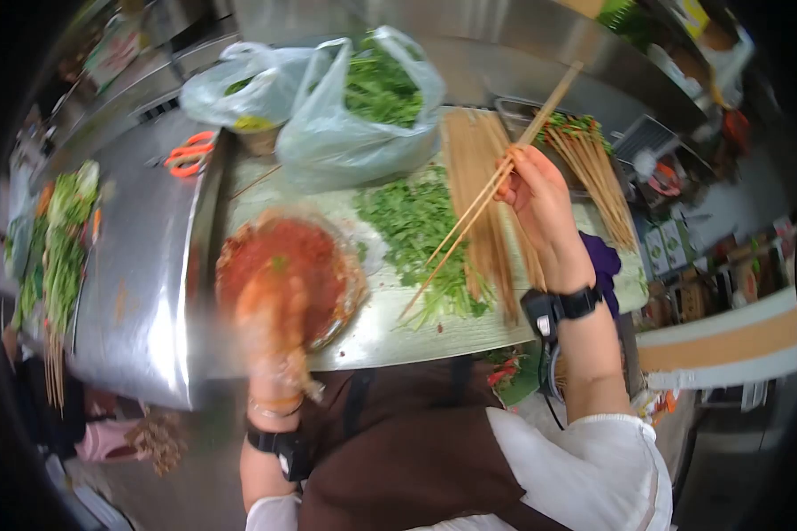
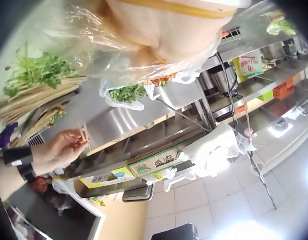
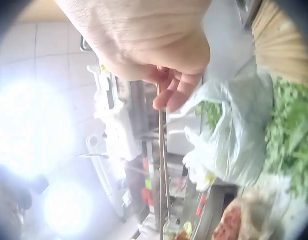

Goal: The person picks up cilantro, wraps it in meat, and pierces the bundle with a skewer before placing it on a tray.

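In the head view the left hand (image 1: 276, 323), in a clear plastic glove smeared with orange-red, is blurred over the near part of a round container of red mixture (image 1: 310, 257). Whether it holds anything cannot be told. The left wrist view shows the loose glove (image 2: 89, 30), its fingertips not clear. Raised over the right of the table, the right hand (image 1: 540, 199) pinches a few thin wooden skewers (image 1: 465, 230) between thumb and fingers, their lower ends pointing down-left. The skewers (image 3: 162, 150) also show below the right hand (image 3: 179, 80) in the right wrist view.
Chopped greens (image 1: 412, 217) lie mid-table beside a pile of loose skewers (image 1: 476, 168). Behind stand plastic bags of greens (image 1: 354, 133). Orange-handled scissors (image 1: 189, 155) lie at left, near skewered vegetables (image 1: 65, 239). A tray at right holds filled skewers (image 1: 593, 173).
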Available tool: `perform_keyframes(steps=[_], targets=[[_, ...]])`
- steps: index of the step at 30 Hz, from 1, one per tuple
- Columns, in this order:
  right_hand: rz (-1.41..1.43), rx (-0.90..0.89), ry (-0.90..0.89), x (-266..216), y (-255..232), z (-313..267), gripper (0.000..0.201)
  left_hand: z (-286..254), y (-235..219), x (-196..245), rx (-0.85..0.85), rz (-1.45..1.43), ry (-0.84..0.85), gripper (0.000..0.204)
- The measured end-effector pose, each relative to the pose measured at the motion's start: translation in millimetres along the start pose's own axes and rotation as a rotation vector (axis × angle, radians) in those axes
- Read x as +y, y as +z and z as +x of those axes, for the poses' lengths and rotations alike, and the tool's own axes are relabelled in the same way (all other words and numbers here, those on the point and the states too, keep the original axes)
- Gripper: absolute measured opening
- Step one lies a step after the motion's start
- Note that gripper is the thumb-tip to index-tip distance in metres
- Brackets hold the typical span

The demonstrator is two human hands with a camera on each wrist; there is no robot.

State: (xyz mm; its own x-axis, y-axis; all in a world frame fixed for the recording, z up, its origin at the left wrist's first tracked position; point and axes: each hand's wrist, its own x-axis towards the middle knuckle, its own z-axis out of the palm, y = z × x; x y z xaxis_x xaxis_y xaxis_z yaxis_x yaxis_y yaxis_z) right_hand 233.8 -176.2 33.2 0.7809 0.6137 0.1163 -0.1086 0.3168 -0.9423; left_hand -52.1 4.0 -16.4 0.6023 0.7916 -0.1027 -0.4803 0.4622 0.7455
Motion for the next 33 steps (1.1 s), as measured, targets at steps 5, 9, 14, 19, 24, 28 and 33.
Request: perform_keyframes(steps=[5,9,14,19,24,28,33], targets=[[0.178,-0.003,-0.128,40,73,-47,0.014,1,12,-15,0.031,-0.228,-0.084,0.027],[0.168,-0.011,-0.141,59,96,-67,0.014,3,11,-9,0.132,-0.339,-0.14,0.021],[0.107,-0.109,-0.147,75,112,-93,0.016,7,7,-12,0.172,-0.27,-0.077,0.019],[0.128,-0.395,0.136,64,105,-95,0.014,14,-5,-17,0.126,-0.036,-0.058,0.025],[0.009,-0.561,0.302,49,104,-85,0.022,8,7,-8,0.044,0.154,-0.084,0.026],[0.264,-0.274,0.179,49,94,-60,0.026,13,-9,-11,-0.051,0.316,-0.072,0.021],[0.299,-0.231,0.261,67,92,-49,0.026,5,-2,-6,-0.105,0.626,0.009,0.017]])
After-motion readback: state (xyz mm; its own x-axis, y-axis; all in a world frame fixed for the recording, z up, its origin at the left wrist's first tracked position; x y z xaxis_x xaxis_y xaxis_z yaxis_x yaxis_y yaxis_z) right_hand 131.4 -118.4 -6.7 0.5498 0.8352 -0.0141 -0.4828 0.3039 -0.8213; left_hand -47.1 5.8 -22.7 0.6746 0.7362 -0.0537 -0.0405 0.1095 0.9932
